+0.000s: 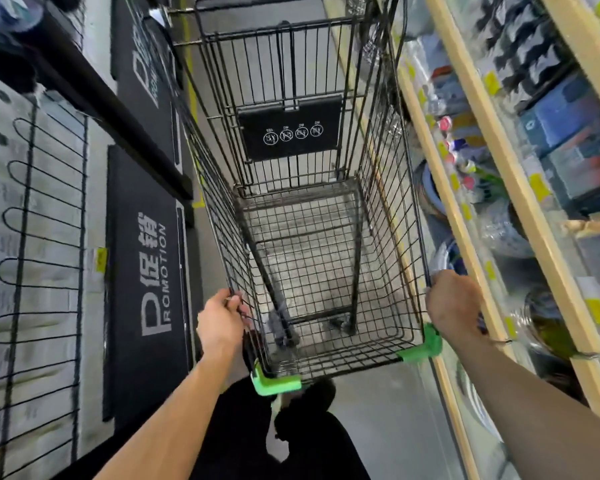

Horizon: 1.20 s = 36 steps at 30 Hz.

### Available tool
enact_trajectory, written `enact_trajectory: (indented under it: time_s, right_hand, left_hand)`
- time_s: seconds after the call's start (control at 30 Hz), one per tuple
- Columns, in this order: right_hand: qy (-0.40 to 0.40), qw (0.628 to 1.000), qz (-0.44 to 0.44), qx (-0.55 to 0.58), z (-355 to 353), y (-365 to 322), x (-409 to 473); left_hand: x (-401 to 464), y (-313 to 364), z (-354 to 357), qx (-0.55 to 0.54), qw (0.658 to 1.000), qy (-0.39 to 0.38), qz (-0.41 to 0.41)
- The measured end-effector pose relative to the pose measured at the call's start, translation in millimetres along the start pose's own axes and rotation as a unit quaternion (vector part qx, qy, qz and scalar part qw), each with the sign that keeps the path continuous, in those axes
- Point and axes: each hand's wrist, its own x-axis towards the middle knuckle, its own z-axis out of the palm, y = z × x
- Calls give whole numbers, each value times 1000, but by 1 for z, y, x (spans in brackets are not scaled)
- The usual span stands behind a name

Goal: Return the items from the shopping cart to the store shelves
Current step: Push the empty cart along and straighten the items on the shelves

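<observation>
Nearest me, below my arms, black trousers (243, 434) show above the grey floor (395, 403). Just beyond, my left hand (220, 323) curls its fingers round the left top rim of the black wire shopping cart (312, 258), and my right hand (452, 308) grasps the right rim; both grips hold the wire near the green corner guards (274, 384). I see no goods lying in the basket. To the right run wooden store shelves (506, 188) with blurred goods. On the left stands a black promotion sign (149, 271), and farther off a black placard (290, 131) hangs on the cart's far end.
</observation>
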Motion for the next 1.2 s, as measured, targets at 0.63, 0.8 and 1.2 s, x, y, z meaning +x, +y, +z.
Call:
enact_trajectory:
  time_s: [0.63,0.8,1.2]
  right_hand:
    - [32,992,-4,120,-4,-193,75]
    - [32,990,-18,133,-19,-230,118]
    - [-20,982,-102,159,-46,-307,289]
  left_hand:
    - [152,93,-69,301,951,20,69]
    - [190,107,-65,190,981,21,37]
    - [319,270,8,225,946,179,148]
